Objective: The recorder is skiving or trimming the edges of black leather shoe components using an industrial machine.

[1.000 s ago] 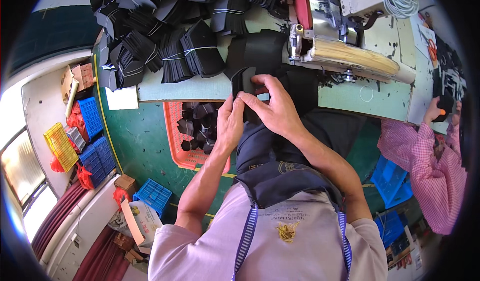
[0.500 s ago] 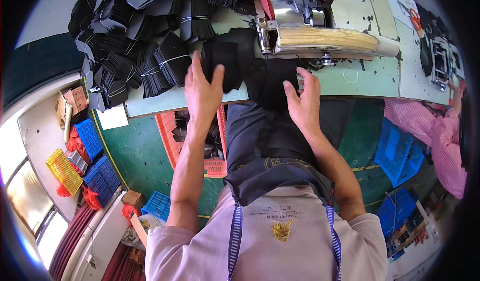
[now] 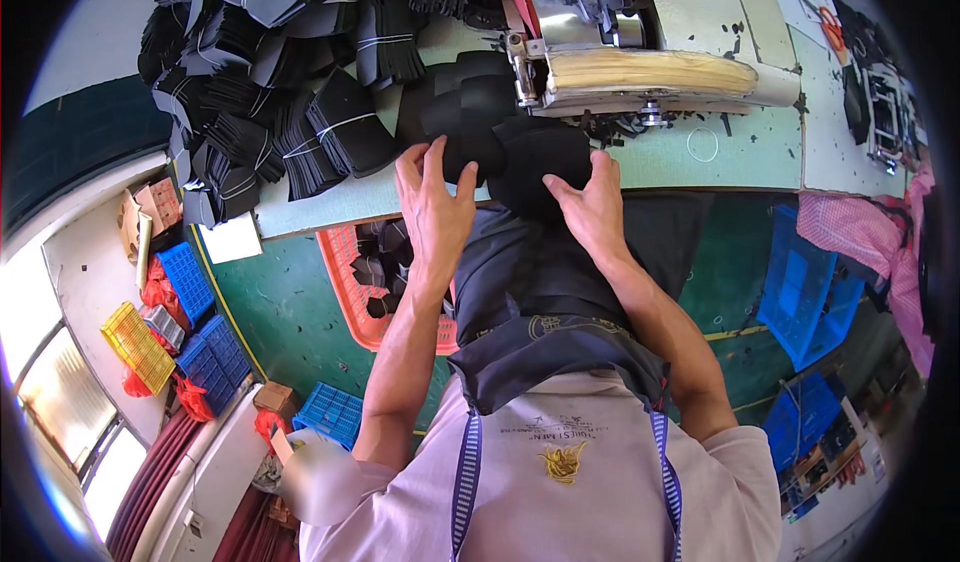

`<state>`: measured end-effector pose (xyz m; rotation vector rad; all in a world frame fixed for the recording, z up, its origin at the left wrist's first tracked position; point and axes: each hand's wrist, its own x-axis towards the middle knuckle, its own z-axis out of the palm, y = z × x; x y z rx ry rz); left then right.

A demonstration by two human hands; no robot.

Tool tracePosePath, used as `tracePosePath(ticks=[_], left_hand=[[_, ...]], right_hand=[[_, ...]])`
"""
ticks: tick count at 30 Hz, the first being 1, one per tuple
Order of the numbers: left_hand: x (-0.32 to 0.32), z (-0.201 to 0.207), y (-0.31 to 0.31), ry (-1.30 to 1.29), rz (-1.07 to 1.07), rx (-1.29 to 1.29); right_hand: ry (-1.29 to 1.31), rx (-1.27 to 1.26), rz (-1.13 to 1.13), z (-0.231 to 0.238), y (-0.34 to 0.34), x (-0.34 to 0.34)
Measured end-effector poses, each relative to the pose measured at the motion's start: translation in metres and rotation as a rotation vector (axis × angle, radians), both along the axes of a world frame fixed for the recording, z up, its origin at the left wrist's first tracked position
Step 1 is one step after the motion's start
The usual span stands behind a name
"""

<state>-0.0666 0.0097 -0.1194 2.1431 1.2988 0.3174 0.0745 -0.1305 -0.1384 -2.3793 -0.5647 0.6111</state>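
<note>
Work table: pale green top, running across the upper part of the view; its near edge bends with the lens.
Sewing machine: stands on the table toward the right, metal head at its left end, a long cream-coloured arm stretching to the right.
Bundled black pieces: many tied stacks of cut black material, heaped over the left half of the table, well to the left of the machine.
Dark apron: hangs over the person's lap below the table edge, between the two forearms.
Orange basket: on the floor under the table, left of the lap, with a few black pieces inside.
Blue crates: on the floor at the right; more blue and yellow crates lie at the far left.
Black fabric piece: lies flat at the table's near edge, its upper end right beside the machine head, both hands on it.
Left hand: fingers spread and released, fingertips pressing flat on the left part of the fabric piece.
Right hand: open, fingers laid flat on the right part of the piece, thumb pointing left; nothing clenched.
</note>
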Motion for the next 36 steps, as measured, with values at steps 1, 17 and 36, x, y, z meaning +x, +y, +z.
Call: tracePosePath(ticks=[1, 17, 36], left_hand=[[0.002, -0.001, 0.003, 0.052, -0.04, 0.093], [-0.006, -0.016, -0.064, -0.246, 0.053, -0.503], [0.016, 0.074, -0.051, -0.843, -0.354, -1.308]], right_hand=[[0.003, 0.004, 0.0, 0.003, 0.004, -0.003], [0.33, 0.246, -0.08, -0.002, 0.004, -0.01], [1.873, 0.719, -0.123, 0.1, -0.059, -0.005]])
